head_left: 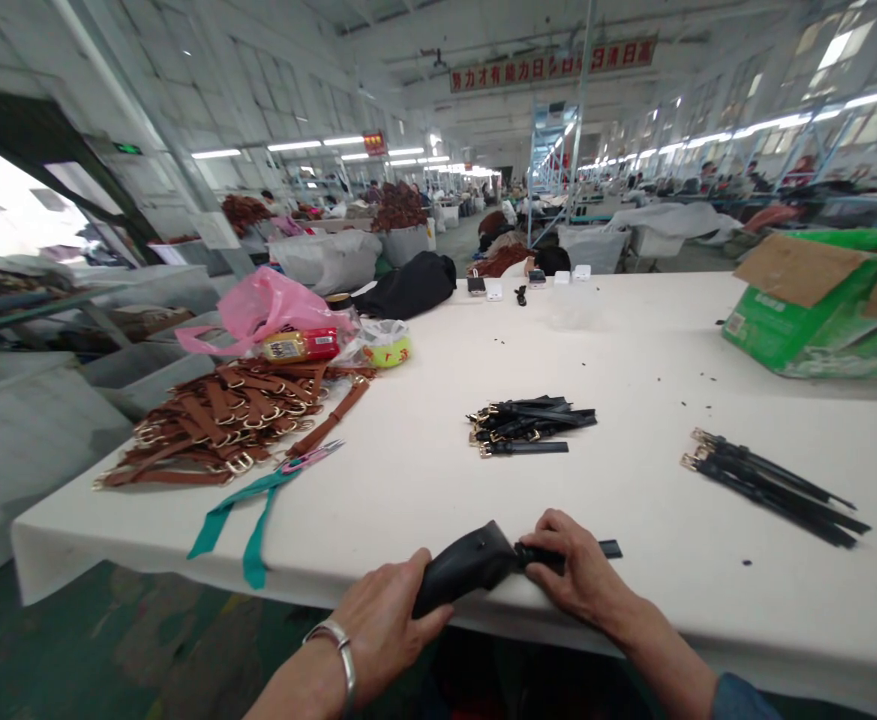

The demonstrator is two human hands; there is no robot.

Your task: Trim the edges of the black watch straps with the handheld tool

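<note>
Clasps a black handheld tool in the left hand, wrapping fingers and thumb around the lower body, and wears a silver bracelet on that wrist. Grips a black strap in the right hand, near the front edge of the white-covered worktop, with one flat end sticking out to the right. Holds the tool's broad end close by the strap's other end; cannot tell whether in contact. Farther out, straight ahead, has a pile of black straps with gold-coloured buckles; to the right, has a smaller bundle of black straps lying aslant. To the left, has a teal ribbon meeting pink-handled scissors, then a heap of brown straps. Beyond that, has a pink plastic bag and a dark cloth. At far right, shows a green carton with brown flaps.
</note>
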